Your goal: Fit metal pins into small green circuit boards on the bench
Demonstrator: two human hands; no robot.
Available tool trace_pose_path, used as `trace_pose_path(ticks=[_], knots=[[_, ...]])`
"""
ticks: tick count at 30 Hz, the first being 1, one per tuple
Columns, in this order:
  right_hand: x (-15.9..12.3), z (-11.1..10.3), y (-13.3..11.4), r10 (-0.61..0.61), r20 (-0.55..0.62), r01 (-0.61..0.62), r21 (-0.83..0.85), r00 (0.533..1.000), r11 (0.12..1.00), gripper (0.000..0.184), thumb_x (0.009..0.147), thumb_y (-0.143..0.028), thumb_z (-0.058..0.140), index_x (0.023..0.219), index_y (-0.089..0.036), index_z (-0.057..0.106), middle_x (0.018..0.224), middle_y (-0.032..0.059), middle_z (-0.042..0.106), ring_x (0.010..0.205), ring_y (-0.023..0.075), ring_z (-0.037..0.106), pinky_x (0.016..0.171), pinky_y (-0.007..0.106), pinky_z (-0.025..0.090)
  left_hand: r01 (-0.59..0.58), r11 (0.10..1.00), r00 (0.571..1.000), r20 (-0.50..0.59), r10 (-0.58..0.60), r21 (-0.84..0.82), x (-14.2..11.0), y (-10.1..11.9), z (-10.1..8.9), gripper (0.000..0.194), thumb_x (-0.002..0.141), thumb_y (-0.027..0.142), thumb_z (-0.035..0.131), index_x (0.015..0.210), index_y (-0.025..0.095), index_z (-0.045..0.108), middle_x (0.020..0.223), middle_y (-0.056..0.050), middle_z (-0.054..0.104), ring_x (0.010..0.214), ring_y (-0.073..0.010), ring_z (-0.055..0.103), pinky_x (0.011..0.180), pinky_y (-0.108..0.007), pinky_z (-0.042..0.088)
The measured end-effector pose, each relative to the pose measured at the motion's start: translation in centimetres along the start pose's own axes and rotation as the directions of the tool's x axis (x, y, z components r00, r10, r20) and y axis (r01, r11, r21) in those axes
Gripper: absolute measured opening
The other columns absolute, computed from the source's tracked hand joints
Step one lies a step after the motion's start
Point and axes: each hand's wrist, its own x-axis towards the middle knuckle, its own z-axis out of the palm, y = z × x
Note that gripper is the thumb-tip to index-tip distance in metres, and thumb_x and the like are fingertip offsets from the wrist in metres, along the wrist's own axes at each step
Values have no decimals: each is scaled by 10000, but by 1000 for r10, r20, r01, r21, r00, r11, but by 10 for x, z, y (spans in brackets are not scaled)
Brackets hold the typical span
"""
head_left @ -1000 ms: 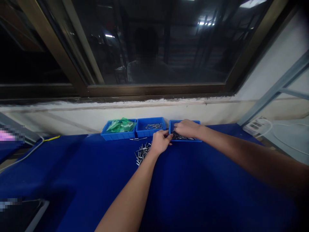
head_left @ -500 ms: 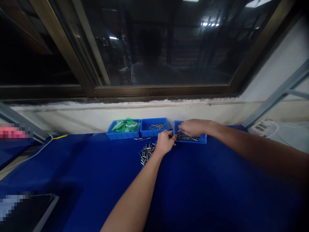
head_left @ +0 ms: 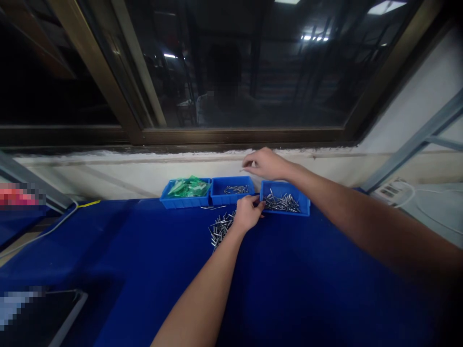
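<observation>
Pinching a small, thin piece [head_left: 242, 170], too blurred to identify, in the right hand [head_left: 261, 163], raised near the middle blue plastic bin [head_left: 221, 199]. Curling the left hand [head_left: 248, 212] at the right plastic bin [head_left: 282, 187]; cannot tell if gripping it. Can see slender, shiny metal pins [head_left: 284, 202] jumbled in both, plus a loose pile [head_left: 219, 232] partly hidden behind the left forearm [head_left: 204, 294].

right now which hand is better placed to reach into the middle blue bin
Probably the right hand: it hangs raised near the middle blue bin, while the left hand seems to hold the left edge of the right blue bin.
</observation>
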Motion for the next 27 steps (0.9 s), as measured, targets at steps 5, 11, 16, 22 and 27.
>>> trace_pose_path(ticks=[5,11,16,22,27], knots=[[3,7,8,-34,207,51,-75,978,996,500,765,-309,551,1253,-211,505,1187,101,581,1007,243,541,769,322,408,10,1000,1000,-5,-10,-1,0,1,0,173,812,277,532,773,145,636,757,-6,611,456,-76,589,426,-153,440],[-59,-3,46,170,297,-91,-263,940,960,909,573,-336,709,1382,-200,316,1180,139,560,980,295,539,723,339,413,24,1000,1000,7,-24,-18,1,1,0,182,821,286,523,818,151,647,768,-2,611,460,-77,596,434,-155,443],[-95,29,63,176,296,-91,-280,939,956,1092,518,-430,733,1423,-193,171,1159,156,562,910,291,556,669,335,408,-8,1000,1000,13,8,-7,0,0,-2,167,816,267,527,792,150,644,748,2,594,463,-78,596,424,-151,437],[-90,31,70,160,324,-88,-226,933,970,849,580,-403,716,1331,-231,359,1018,111,619,825,245,579,629,303,394,-15,1000,1000,4,15,9,-1,-1,-3,163,810,270,542,814,155,657,768,-1,592,441,-64,576,430,-154,443],[-87,23,78,144,340,-88,-174,929,981,528,648,-369,678,1140,-226,549,933,85,631,843,230,581,648,298,408,-20,1000,1000,5,20,10,-1,-2,-4,178,813,275,541,855,158,668,787,-1,587,448,-56,573,428,-147,438]])
